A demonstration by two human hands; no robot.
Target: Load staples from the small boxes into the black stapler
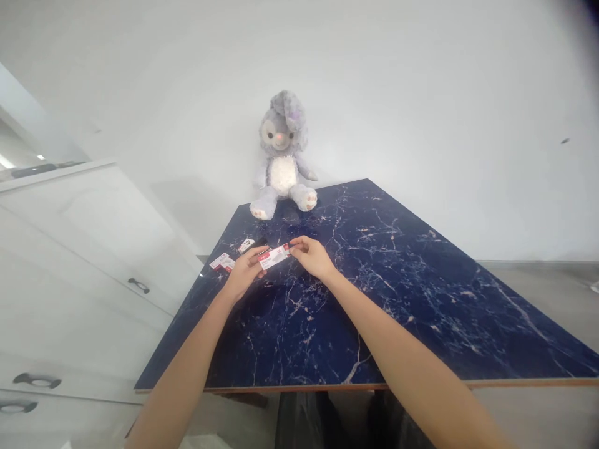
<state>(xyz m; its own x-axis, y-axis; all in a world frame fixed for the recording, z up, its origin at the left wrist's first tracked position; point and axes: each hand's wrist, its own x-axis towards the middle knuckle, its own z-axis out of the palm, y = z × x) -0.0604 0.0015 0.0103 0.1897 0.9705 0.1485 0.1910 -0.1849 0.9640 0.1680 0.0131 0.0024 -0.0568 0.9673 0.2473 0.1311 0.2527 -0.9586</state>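
A small white and red box [275, 256] is held above the table between my two hands. My left hand [244, 273] grips its left end, fingers closed around it. At the other end, my right hand [311, 255] pinches the right edge between thumb and fingers. The print on the box is too small to read. Just left of my left hand lies a white and red packet [223, 262] on the table. Behind that hand is a white card-like piece [246, 245] beside a dark item, partly hidden by my fingers.
A grey plush rabbit [283, 174] sits at the far end of the blue marbled table [402, 299], against the white wall [421, 93]. White cabinets [84, 249] with dark handles stand along the left side. The table's front edge is close to my body.
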